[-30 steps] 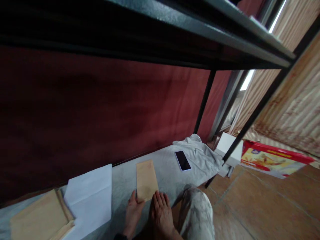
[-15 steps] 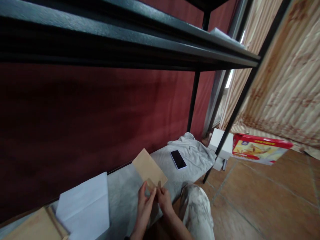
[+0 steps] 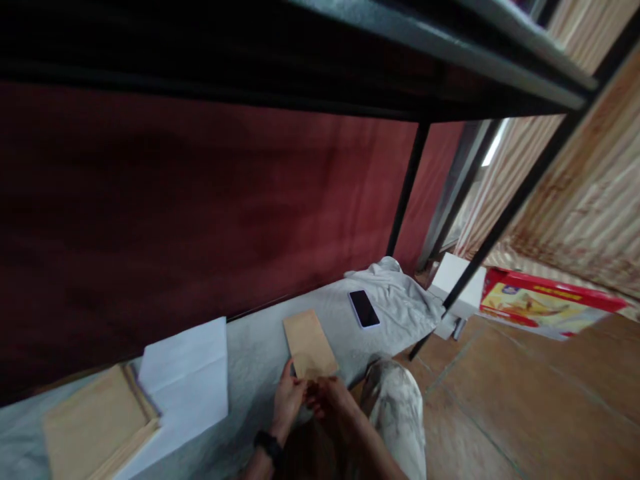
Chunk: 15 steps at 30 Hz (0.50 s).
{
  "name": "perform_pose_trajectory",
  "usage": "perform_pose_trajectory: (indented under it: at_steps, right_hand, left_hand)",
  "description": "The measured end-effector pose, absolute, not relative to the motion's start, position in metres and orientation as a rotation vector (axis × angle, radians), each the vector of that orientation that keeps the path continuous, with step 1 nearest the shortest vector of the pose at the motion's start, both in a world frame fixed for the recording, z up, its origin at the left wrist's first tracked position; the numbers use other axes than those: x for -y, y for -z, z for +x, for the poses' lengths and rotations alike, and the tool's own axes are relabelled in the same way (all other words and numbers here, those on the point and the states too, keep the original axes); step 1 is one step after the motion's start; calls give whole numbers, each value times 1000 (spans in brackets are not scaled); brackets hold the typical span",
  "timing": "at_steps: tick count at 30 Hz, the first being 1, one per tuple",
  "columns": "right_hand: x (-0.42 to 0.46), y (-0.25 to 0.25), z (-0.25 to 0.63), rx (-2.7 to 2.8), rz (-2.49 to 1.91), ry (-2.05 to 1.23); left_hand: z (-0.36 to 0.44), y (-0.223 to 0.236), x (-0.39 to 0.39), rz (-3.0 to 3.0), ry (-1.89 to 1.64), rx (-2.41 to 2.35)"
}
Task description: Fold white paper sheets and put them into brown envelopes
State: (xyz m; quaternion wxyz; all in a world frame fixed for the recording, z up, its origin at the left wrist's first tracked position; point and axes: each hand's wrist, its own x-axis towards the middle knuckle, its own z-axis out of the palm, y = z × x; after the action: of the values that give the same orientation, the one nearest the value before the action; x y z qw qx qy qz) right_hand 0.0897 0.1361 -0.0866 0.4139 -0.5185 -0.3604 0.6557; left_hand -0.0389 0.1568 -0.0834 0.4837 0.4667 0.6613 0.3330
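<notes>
A small brown paper envelope [image 3: 310, 343] lies slanted over the grey cloth [image 3: 253, 363], its near end at my fingers. My left hand [image 3: 289, 402], below a dark wristband, pinches the near left corner. Beside it my right hand [image 3: 331, 395] has its fingers closed at the same near edge. The fingertips of both hands almost meet, and the strip of paper between them is partly hidden. Beyond the envelope to the right lies a phone [image 3: 364, 309] with a dark screen.
To the left, a stack of brown envelopes [image 3: 95, 423] overlaps white paper sheets [image 3: 187, 373]. A black metal frame [image 3: 410, 187] rises around the cloth-covered surface, with a shelf overhead. My knee [image 3: 397, 403] is at the right. White boxes [image 3: 460, 283] and a red-yellow box [image 3: 545, 303] stand on the tiled floor.
The view has tilted and shifted left. The flap-like strip that stood up between my fingers is now lower and mostly hidden, and my hands have drawn together at the near edge.
</notes>
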Motion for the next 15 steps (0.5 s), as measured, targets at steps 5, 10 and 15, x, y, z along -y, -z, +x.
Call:
perform_pose_trajectory:
  at_steps: [5, 10, 15]
  right_hand:
    - [-128, 92, 107, 1423, -1505, -1012]
    - [-116, 115, 105, 1989, -1514, -234]
    - [-111, 141, 98, 2044, -1523, -61]
  left_hand:
    - [-43, 81, -150, 1397, -578, -1851]
    - [-41, 90, -148, 1868, -528, -2032]
    - [-24, 98, -177, 2343, -530, -1692]
